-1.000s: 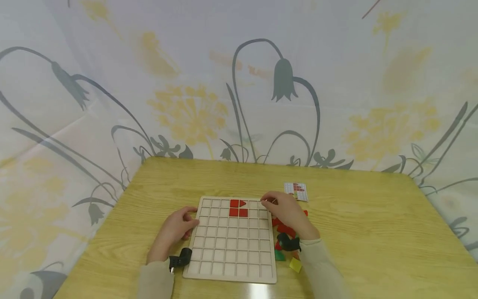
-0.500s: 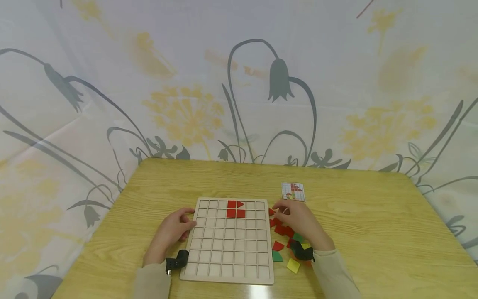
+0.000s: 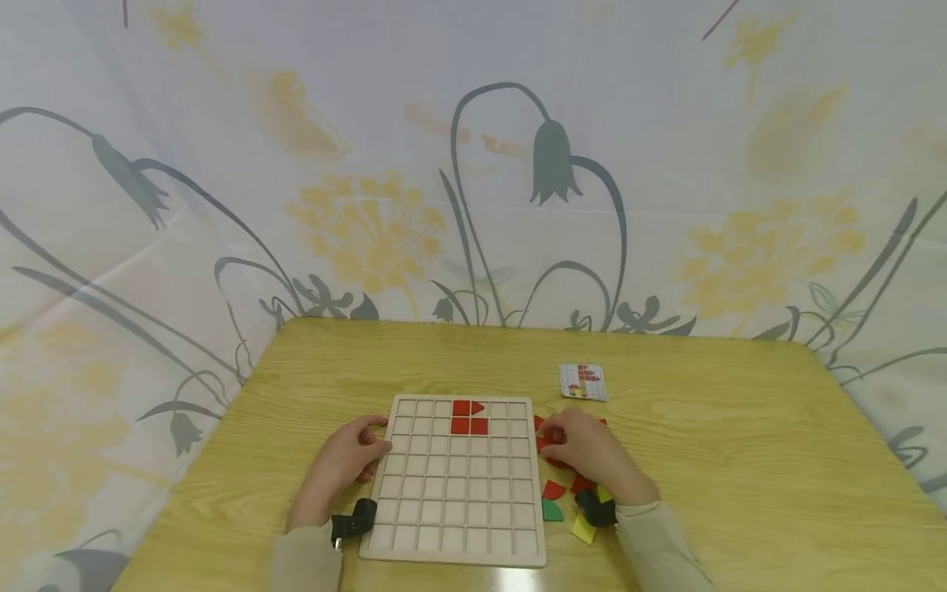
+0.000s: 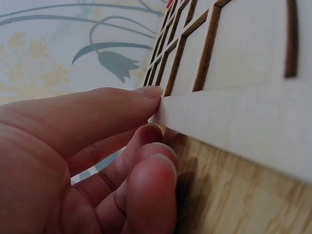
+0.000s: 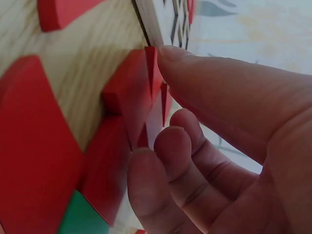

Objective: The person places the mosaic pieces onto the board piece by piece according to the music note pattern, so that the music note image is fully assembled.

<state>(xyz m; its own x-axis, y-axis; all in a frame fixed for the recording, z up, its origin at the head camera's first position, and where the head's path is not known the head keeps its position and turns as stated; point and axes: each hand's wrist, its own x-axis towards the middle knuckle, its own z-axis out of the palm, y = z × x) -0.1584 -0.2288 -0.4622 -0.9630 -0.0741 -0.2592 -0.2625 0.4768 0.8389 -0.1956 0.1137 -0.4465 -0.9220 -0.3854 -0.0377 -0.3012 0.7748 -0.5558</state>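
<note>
A square-celled wooden board [image 3: 457, 489] lies flat on the table. Several red pieces [image 3: 461, 426], one of them pointed, sit in its upper cells. My left hand [image 3: 343, 454] stays at the board's left edge, thumb tip touching the rim in the left wrist view, the other fingers loosely bent beside it. On the right, my right hand [image 3: 592, 448] is over a loose pile of red pieces [image 5: 129, 92]. Its thumb tip touches or nearly touches a red piece by the board's edge; a gap shows between thumb and fingers. The hand hides part of the pile.
A small pattern card [image 3: 583, 382] lies beyond the board's upper right corner. Nearer me, right of the board, are a green quarter-round piece [image 3: 552, 511], a red quarter-round piece [image 3: 553, 490] and a yellow square [image 3: 584, 529]. A patterned cloth [image 3: 473, 205] hangs behind the table.
My right hand has moved from the board's upper right corner right and toward me, onto the loose pieces. The left hand keeps its place at the edge; the pieces on the board look unchanged.
</note>
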